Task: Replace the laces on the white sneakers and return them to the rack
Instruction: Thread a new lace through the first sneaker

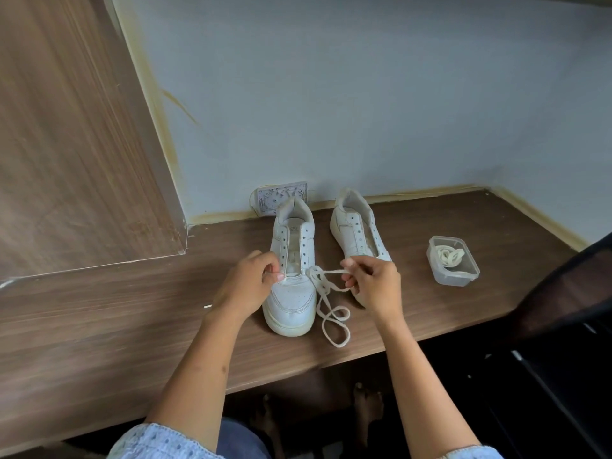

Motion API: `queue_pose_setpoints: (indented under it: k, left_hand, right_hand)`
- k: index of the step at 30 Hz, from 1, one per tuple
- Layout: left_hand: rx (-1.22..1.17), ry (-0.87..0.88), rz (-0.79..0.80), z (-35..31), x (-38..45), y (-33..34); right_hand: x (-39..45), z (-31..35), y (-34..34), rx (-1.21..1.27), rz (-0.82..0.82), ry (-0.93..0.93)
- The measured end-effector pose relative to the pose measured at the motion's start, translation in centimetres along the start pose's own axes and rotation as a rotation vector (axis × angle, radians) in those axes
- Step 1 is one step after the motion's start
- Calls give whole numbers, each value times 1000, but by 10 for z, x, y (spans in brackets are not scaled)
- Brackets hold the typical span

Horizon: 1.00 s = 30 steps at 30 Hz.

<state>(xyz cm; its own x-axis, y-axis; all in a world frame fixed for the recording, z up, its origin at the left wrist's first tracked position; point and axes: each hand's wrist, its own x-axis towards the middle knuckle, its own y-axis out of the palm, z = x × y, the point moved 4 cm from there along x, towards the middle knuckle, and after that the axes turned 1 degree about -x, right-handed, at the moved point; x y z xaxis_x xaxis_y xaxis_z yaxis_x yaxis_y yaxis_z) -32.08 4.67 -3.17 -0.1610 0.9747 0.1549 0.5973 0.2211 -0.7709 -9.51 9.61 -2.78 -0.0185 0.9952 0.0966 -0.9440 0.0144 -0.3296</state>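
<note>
The near white leather sneaker [293,279] lies toe toward the person, long axis running away. The left hand [246,283] pinches at its lowest left eyelet; the right hand [372,281] pinches the cream flat lace [328,304] stretched rightward — slack loops lie on the brown wooden desk [132,309].

walls: pale blue wall [364,94], yellowish trim | left: wood-grain panel [66,144] | table [116,319]: dark wood laminate | socket plate [281,197] on wall | right: dark chair [563,342]
</note>
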Motion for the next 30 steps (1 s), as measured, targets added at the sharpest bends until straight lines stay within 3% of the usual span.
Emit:
queue_pose_setpoints:
  k: [4,7,11,14,16,20,23,26,28,30]
  left_hand:
    - [43,-12,11,0,2,3]
    - [39,-21,14,0,3,3]
    - [28,-21,31,0,2,2]
    - [12,-17,40,0,2,2]
    - [17,-18,43,0,2,2]
    - [27,-21,45,0,3,3]
    - [33,-22,48,0,3,3]
    - [26,-23,46,0,3,4]
    - [32,-24,46,0,3,4]
    - [33,-29,45,1,4,4]
  right_hand:
    - [7,-3,-12,-99,-135,-22]
    - [1,6,-4,-264,-179,-213]
    - [-4,10,23,-469,17,-351]
    - [-5,7,39,-492,183,-297]
    - [-3,10,38,-319,239,-207]
    - [0,32,16,316,274,60]
    - [11,35,-11,464,174,137]
    - [32,25,-42,420,-158,103]
    - [42,22,-64,234,-364,-9]
    - [44,23,-70,-120,-341,-113]
